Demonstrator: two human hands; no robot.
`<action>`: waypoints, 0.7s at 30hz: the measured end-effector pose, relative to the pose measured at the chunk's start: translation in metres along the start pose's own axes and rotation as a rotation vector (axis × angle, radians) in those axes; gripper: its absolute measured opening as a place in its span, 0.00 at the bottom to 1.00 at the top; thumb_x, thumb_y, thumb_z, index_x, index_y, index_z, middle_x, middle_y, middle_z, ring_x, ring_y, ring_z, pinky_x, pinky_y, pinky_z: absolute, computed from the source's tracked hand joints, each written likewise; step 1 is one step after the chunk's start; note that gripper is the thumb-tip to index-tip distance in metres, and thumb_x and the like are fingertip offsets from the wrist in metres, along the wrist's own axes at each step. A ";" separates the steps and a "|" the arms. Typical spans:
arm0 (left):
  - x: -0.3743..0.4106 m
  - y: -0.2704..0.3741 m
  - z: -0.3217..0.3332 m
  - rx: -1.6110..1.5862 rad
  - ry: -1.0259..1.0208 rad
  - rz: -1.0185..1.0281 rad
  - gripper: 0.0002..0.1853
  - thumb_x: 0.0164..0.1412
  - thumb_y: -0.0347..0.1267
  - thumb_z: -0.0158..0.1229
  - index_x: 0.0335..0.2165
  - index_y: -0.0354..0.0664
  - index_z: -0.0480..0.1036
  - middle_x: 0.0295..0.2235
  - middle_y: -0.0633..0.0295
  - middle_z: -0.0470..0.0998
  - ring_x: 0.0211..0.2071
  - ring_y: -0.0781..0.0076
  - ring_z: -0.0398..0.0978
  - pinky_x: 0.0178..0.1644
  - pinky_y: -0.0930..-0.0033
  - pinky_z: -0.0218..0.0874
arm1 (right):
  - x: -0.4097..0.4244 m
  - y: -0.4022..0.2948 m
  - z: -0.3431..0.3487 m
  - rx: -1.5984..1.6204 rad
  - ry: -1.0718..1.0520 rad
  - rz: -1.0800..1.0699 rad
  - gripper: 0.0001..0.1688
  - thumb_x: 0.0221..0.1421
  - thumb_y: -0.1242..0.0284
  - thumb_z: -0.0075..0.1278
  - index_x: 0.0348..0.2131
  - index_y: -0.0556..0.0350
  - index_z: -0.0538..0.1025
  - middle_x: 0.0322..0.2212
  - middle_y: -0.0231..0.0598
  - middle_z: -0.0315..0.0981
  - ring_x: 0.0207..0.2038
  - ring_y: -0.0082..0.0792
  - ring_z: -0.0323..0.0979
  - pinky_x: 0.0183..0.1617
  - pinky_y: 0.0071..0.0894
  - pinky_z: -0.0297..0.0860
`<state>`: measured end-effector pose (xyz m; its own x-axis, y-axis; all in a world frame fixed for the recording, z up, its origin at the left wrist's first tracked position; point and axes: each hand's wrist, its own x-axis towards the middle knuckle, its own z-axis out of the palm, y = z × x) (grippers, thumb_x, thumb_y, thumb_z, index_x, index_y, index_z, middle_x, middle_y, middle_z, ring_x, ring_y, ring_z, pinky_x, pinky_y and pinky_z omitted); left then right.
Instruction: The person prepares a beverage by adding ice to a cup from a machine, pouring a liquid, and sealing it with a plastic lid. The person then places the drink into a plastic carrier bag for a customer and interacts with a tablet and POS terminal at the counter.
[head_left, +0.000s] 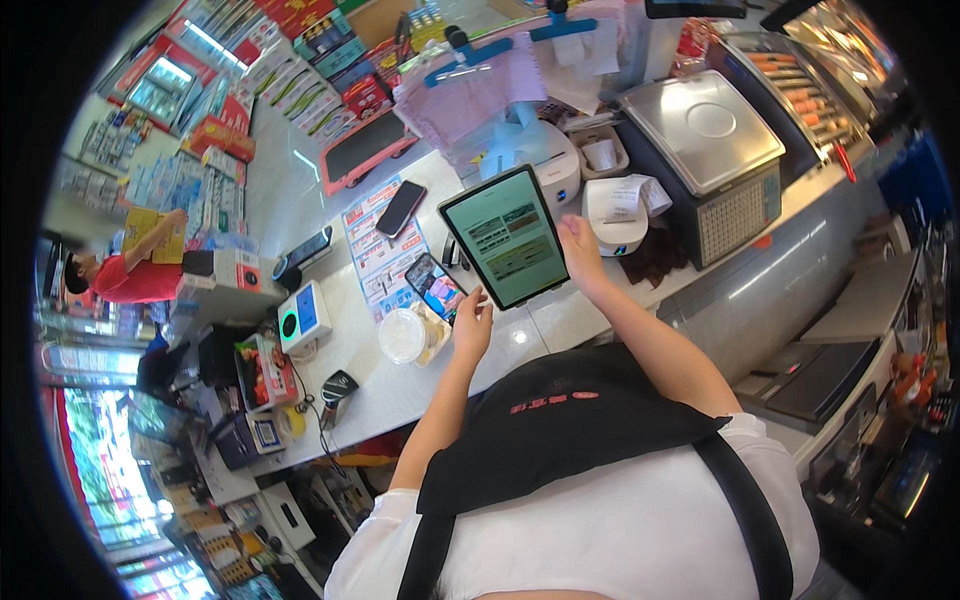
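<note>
A tablet (506, 238) with a lit screen stands propped on the white counter before me. My right hand (582, 251) is at its right edge, fingers raised; whether they grip the tablet is unclear. Close to the tablet's lower left edge is my left hand (472, 322), its fingers slightly bent and apart with nothing seen between them. Just left of that hand a smartphone (436, 289) with a lit screen leans behind a lidded plastic cup (403, 336). A second phone (401, 209), its screen dark, lies on a printed sheet (380, 271).
Right of the tablet are a receipt printer (615, 214) with paper out and a weighing scale (703, 131). A payment speaker (304, 319) and a handheld barcode scanner (337, 388) are at left. Beyond the counter, a person in a red shirt (139, 279) holds a yellow carton (155, 235).
</note>
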<state>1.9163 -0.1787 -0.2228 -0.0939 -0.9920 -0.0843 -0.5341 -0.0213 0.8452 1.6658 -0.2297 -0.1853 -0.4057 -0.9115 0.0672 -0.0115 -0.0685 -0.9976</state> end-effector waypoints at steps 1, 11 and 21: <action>-0.008 0.001 -0.004 -0.048 -0.009 -0.014 0.22 0.57 0.23 0.51 0.52 0.35 0.65 0.44 0.56 0.71 0.37 0.72 0.74 0.33 0.72 0.72 | -0.016 0.006 -0.012 -0.016 0.025 -0.014 0.19 0.59 0.69 0.48 0.45 0.63 0.68 0.41 0.44 0.71 0.44 0.32 0.70 0.50 0.30 0.65; -0.030 0.019 -0.034 -0.144 0.058 0.110 0.17 0.58 0.20 0.47 0.48 0.34 0.65 0.44 0.57 0.70 0.38 0.72 0.74 0.32 0.73 0.71 | -0.127 0.006 -0.091 -0.223 -0.074 0.261 0.19 0.53 0.73 0.51 0.44 0.61 0.69 0.34 0.37 0.70 0.35 0.27 0.68 0.41 0.27 0.67; 0.049 0.145 -0.051 -0.108 0.362 0.238 0.29 0.54 0.22 0.51 0.56 0.32 0.57 0.50 0.47 0.64 0.31 0.69 0.72 0.39 0.70 0.64 | -0.071 0.003 -0.032 -0.793 -0.248 -0.145 0.48 0.42 0.69 0.62 0.57 0.62 0.54 0.48 0.51 0.62 0.50 0.49 0.62 0.52 0.46 0.63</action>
<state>1.8773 -0.2370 -0.0773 0.1068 -0.9499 0.2937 -0.4410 0.2195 0.8703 1.6651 -0.1516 -0.1937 -0.1395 -0.9846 0.1055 -0.7241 0.0288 -0.6891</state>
